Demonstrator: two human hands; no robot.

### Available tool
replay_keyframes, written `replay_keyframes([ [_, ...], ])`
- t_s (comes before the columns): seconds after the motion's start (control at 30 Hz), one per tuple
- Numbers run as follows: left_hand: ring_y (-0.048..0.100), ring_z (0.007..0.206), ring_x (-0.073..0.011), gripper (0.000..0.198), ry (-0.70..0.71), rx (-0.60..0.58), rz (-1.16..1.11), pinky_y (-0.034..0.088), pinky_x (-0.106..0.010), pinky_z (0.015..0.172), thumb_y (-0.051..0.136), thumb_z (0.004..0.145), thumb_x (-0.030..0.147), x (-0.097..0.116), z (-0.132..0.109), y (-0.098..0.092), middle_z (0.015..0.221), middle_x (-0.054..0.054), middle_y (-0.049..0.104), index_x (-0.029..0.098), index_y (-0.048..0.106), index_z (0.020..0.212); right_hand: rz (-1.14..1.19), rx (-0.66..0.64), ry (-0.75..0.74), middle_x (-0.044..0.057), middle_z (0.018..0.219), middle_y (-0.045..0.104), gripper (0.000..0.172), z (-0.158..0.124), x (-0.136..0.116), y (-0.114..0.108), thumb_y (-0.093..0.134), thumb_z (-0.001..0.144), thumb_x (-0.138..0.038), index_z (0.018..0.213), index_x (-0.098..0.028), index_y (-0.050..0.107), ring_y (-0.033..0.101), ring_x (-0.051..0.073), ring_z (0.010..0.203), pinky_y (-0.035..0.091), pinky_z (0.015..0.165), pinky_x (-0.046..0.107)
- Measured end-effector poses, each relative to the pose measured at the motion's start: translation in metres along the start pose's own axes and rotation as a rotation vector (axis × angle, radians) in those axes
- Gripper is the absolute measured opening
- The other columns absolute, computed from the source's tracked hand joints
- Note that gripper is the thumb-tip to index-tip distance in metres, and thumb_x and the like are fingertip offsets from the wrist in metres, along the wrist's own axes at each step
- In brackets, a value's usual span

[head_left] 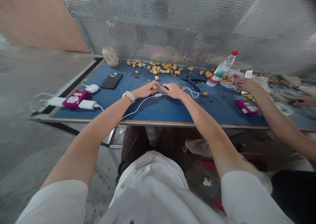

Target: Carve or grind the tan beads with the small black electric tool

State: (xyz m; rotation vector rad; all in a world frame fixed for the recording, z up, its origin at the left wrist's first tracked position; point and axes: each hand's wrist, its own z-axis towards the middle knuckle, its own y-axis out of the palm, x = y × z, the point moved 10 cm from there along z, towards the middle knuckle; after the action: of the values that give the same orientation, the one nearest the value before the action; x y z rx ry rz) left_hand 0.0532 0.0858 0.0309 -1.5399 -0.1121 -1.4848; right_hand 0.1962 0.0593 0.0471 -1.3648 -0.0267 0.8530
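Over the blue tabletop, my left hand has its fingers closed round a small tan longan. My right hand is closed just to its right, fingertips facing the fruit. A dark bit shows at those fingertips and an orange bit beyond the knuckles; what it grips I cannot make out. A thin white cable with a small white inline piece runs beneath both hands. Beyond them lies a loose pile of longans, and dark blue-handled pliers rest to the right.
On the left are a phone, a magenta power strip, a white mouse-shaped object and a cloudy bag or jar. A tilted water bottle and another person's arm are at right. Perforated metal backs the table.
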Motion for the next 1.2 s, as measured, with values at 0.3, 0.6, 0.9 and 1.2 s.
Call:
replay_keyframes([
  [0.3, 0.061, 0.085, -0.0189, 0.028, -0.007, -0.013, 0.011, 0.052, -0.035, 0.087, 0.075, 0.097, 0.023, -0.0015, 0.0011, 0.0001, 0.103, -0.001, 0.068, 0.024, 0.059, 0.12, 0.006, -0.006, -0.009, 0.008, 0.089, 0.074, 0.06, -0.0002, 0.0012, 0.0012, 0.044, 0.121, -0.073, 0.09, -0.025, 0.062, 0.066, 0.027, 0.092, 0.042, 0.085, 0.037],
  [0.6, 0.061, 0.093, -0.0203, 0.024, -0.003, -0.002, 0.046, 0.051, -0.035, 0.095, 0.076, 0.096, 0.025, -0.0009, 0.0003, -0.0017, 0.101, -0.001, 0.068, 0.024, 0.062, 0.116, -0.009, -0.015, -0.01, 0.008, 0.09, 0.076, 0.058, 0.0011, 0.0043, 0.0034, 0.046, 0.122, -0.07, 0.09, -0.024, 0.064, 0.065, 0.026, 0.09, 0.042, 0.084, 0.036],
  [0.9, 0.065, 0.105, -0.0236, 0.029, 0.009, 0.028, 0.099, 0.053, -0.041, 0.108, 0.077, 0.097, 0.028, -0.001, 0.0004, -0.004, 0.111, -0.005, 0.07, 0.023, 0.065, 0.122, 0.005, -0.021, -0.023, 0.006, 0.086, 0.071, 0.058, 0.0005, 0.0026, 0.0029, 0.046, 0.12, -0.071, 0.089, -0.025, 0.061, 0.063, 0.026, 0.087, 0.042, 0.085, 0.038],
  [1.2, 0.066, 0.116, -0.0271, 0.03, 0.077, 0.019, 0.148, 0.054, -0.043, 0.114, 0.077, 0.1, 0.036, 0.0041, 0.0024, -0.0031, 0.121, -0.008, 0.075, 0.023, 0.065, 0.124, 0.026, -0.037, -0.026, 0.007, 0.088, 0.071, 0.056, 0.0003, 0.004, 0.0038, 0.045, 0.12, -0.07, 0.088, -0.025, 0.059, 0.062, 0.026, 0.088, 0.042, 0.085, 0.038],
])
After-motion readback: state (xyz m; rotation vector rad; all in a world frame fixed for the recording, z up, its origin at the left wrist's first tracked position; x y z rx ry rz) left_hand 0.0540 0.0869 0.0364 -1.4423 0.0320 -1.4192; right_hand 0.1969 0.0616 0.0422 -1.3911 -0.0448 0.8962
